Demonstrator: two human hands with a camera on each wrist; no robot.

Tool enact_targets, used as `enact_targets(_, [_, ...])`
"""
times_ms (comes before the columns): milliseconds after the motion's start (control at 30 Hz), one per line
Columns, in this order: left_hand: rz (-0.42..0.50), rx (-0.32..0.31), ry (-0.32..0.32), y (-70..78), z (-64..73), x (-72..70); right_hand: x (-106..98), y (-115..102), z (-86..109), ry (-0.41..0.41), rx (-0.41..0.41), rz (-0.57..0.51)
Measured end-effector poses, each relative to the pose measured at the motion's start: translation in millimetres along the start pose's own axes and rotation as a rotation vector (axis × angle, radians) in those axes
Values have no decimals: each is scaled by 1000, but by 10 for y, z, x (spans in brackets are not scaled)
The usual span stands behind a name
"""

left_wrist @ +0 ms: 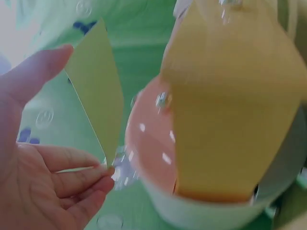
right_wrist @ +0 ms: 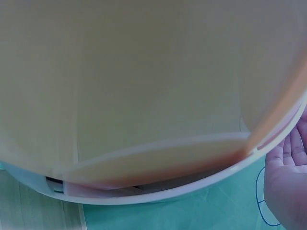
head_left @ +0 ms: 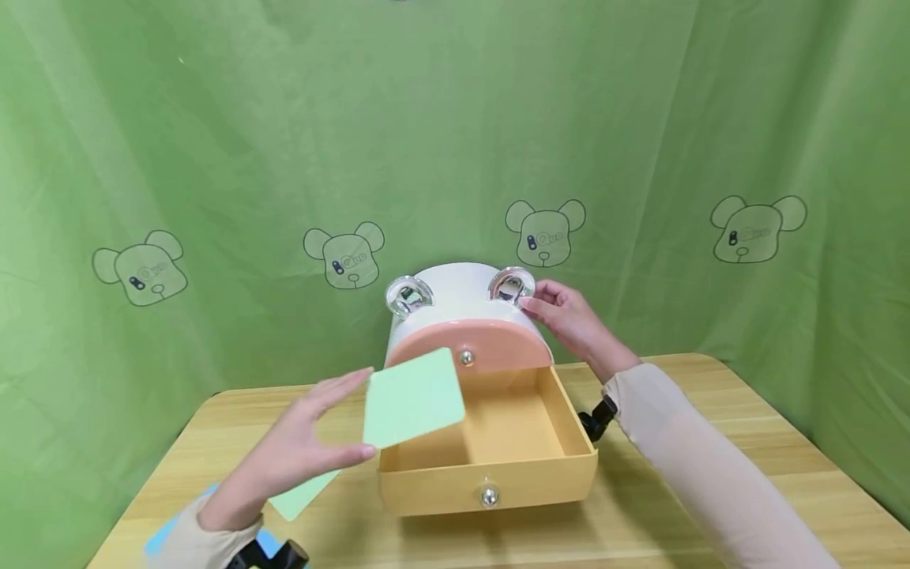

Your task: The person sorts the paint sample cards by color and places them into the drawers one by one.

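My left hand (head_left: 298,442) holds a light green square card (head_left: 414,397) by its edges, thumb on one edge and fingertips on the opposite one. The card is tilted above the left part of a pulled-out yellow drawer (head_left: 434,491). That drawer belongs to a white box (head_left: 462,291) with a pink upper drawer (head_left: 498,344), which is closed. My right hand (head_left: 569,320) grips the box's shiny right ear (head_left: 513,276), thumb in front and fingers beside it. In the right wrist view, part of this hand (right_wrist: 288,179) shows beside the box's rim.
Another light green card (head_left: 302,496) and a blue sheet (head_left: 162,537) lie on the wooden table (head_left: 711,442), partly hidden by my left arm. A green curtain (head_left: 441,118) with bear-head outlines hangs behind the box.
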State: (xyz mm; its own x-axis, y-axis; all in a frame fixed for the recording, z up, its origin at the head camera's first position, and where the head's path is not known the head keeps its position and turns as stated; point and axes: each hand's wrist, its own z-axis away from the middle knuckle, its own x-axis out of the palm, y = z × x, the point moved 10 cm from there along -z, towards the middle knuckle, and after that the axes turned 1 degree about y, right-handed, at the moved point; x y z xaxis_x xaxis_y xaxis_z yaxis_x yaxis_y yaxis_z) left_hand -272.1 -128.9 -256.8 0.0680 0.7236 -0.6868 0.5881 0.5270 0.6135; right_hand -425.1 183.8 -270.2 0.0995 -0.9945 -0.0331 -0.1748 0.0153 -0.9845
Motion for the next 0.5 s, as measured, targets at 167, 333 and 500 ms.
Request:
enact_targets(167, [20,-4,-27,102,-58,268,1,-12,4,-7,-2,-9])
enact_targets(333, [16,-6,-35,138,-110,433,11,-28,-3,-10,-16,-2])
enact_targets(500, [10,-12,-45,128,-142,508,-7,-17,0,-1,-12,2])
